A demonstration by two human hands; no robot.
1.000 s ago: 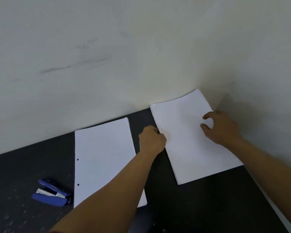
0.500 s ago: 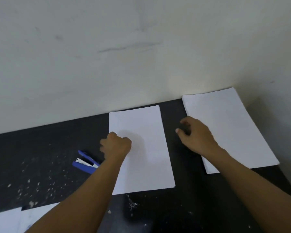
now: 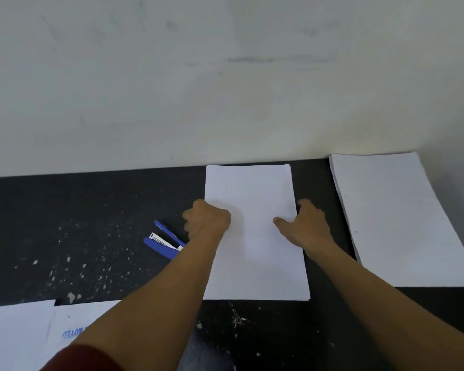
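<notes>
Sheet [image 3: 252, 188] edge in half-curled right hand [image 3: 307, 227]

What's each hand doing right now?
Left hand: curled, apparently pinching the paper sheet at its left edge.
Right hand: pinching its right edge.

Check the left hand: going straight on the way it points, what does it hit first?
Left hand points up-right across the middle paper stack it touches; beyond that, likely the wall, though depth is unclear.
</notes>
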